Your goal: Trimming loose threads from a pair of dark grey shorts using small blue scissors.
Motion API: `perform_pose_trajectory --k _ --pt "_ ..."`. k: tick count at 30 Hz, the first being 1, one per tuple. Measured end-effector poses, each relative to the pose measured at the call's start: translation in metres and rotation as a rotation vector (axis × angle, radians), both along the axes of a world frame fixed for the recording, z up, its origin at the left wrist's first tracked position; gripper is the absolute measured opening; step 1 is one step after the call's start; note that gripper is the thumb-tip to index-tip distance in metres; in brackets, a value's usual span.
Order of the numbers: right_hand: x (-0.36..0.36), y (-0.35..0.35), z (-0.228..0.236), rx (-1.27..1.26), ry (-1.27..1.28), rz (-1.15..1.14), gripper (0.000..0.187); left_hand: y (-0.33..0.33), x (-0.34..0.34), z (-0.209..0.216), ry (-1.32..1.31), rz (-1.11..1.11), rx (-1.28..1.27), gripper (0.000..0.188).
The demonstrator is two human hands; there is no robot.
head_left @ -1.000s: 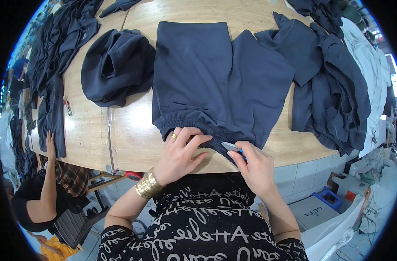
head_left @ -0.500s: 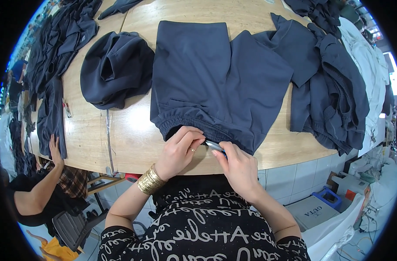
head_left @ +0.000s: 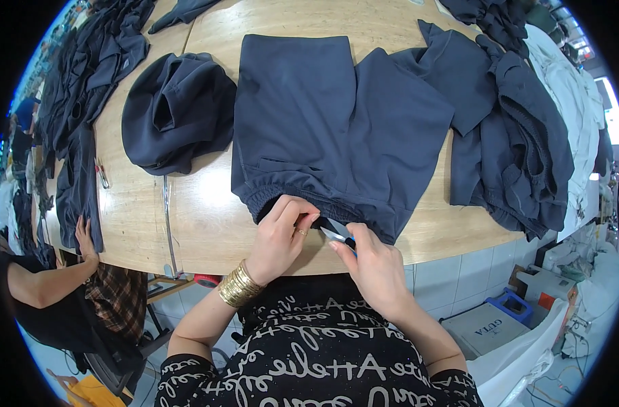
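Note:
Dark navy shorts (head_left: pixel 296 108) lie flat on the wooden table (head_left: pixel 207 237), their gathered elastic waistband (head_left: pixel 309 193) toward me. My left hand (head_left: pixel 282 230), with a gold bracelet on its wrist, is closed in a pinch at the waistband's near edge. Whether a thread is between those fingertips is too small to tell. In my right hand (head_left: pixel 377 261) are small thread snips (head_left: pixel 334 235) with bright metal blades, spread apart beside the left fingertips. Most of the snips' handle is hidden by my fingers.
A bunched dark garment (head_left: pixel 177 112) lies left of the shorts, and a dark garment pile (head_left: pixel 513 142) to the right. A co-worker's hand (head_left: pixel 87 237) rests on dark cloth at the far left. A grey box (head_left: pixel 486 329) stands on the floor at right.
The snips' blades have spread apart and dropped slightly away from the waistband. My left hand keeps its pinch. At the left, the co-worker's body has shifted.

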State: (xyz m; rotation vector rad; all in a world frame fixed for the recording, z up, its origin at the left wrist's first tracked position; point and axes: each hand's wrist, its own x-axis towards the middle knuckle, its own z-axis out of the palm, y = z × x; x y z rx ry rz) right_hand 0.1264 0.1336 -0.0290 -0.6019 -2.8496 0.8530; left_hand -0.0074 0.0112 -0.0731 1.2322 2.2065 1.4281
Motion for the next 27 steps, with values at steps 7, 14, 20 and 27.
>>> perform_pose_trajectory --k 7,14,20,27 --pt "-0.006 0.012 0.005 0.061 -0.107 0.048 0.027 0.001 0.000 0.001 0.022 -0.021 -0.031 0.011" --pt "-0.011 0.009 -0.003 0.004 -0.171 0.069 0.031 0.004 0.002 0.002 0.025 0.015 -0.042 0.009" --pt "-0.009 0.008 -0.006 -0.037 -0.159 0.048 0.031 0.003 0.003 0.002 0.000 0.014 -0.035 0.009" --pt "-0.010 0.009 -0.013 -0.065 -0.155 0.035 0.031 0.002 0.005 -0.001 -0.054 0.017 -0.034 0.009"
